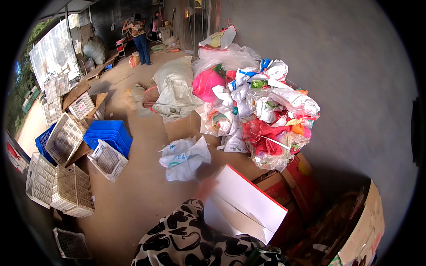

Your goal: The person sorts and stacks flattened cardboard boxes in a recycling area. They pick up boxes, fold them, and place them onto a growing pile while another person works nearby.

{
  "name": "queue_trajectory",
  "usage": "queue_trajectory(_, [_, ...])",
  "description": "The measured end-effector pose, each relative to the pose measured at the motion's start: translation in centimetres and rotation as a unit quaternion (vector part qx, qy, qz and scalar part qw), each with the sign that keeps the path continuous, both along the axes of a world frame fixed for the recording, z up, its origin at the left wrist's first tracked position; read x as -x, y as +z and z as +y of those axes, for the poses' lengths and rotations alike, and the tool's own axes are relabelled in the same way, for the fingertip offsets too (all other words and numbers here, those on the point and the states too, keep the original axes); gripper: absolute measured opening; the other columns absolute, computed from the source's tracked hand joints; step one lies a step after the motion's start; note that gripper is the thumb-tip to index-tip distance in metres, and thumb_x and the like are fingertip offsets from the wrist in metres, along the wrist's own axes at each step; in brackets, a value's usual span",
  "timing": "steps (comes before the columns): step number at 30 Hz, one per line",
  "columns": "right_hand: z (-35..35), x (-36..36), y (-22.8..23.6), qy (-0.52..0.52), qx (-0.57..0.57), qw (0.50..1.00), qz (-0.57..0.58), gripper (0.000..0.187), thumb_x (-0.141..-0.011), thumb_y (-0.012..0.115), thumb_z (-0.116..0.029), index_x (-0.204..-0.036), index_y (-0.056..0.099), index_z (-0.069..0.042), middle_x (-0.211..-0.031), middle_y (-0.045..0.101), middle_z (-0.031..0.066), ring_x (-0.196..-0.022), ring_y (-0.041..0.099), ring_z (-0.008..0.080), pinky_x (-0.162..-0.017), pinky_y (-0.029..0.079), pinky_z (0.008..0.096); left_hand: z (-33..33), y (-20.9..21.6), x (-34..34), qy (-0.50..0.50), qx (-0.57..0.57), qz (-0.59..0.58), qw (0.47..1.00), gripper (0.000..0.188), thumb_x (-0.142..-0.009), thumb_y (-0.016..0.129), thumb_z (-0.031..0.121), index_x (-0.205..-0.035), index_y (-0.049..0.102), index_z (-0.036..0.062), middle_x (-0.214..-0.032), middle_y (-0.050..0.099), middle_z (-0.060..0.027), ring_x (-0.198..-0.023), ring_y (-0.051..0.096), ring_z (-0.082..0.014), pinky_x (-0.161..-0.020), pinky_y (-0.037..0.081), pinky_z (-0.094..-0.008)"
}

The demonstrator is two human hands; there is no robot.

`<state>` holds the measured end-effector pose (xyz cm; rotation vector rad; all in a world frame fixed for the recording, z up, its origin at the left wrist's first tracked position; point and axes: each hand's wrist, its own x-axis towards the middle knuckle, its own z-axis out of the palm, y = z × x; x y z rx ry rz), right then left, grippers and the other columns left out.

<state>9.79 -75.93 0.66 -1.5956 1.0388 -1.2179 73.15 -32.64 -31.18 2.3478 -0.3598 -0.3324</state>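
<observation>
My left hand (206, 188), somewhat blurred, grips the left side of an open white cardboard box (248, 195) with red edges. The box tilts in front of my body, its white inside and a slit between the bottom flaps showing. My right hand does not show; only the patterned sleeve (248, 247) below the box is visible on that side. Just beyond my left hand lies a crumpled white plastic bag (184, 158) on the floor.
A big heap of plastic bags (270, 102) leans along the grey wall, with a stuffed pale sack (175, 86) beside it. Cardboard (361, 226) stands at the lower right. Blue crates (108, 135) and beige crates (71, 190) stand left. A person (141, 40) stands far back.
</observation>
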Motion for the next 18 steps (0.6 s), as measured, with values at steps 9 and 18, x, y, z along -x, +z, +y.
queue_trajectory(9, [1.9,-12.8,-11.2,0.116,-0.014,0.93,0.347,0.058,-0.072,0.058,-0.009,-0.126,0.037,-0.001,-0.106,0.053,0.0154,-0.094,0.053,0.0244,-0.084,0.046,0.0342,-6.3,-1.0,7.4,-0.187,0.093,-0.02,0.978,0.064,-0.071,0.066,0.022,-0.127,0.036,0.0102,-0.119,0.043,-0.0155,-0.11,0.044,-0.0293,-0.091,0.036,-0.0354])
queue_trajectory(18, [3.4,-7.9,-20.6,0.247,-0.003,0.905,0.345,0.079,-0.064,0.068,-0.008,-0.133,0.029,-0.001,-0.114,0.054,0.019,-0.104,0.053,0.0292,-0.084,0.047,0.0368,-16.8,0.7,11.4,-0.198,0.039,0.091,0.975,0.037,-0.076,0.062,0.026,-0.104,0.057,0.0018,-0.088,0.062,-0.019,-0.076,0.063,-0.0274,-0.068,0.05,-0.0379])
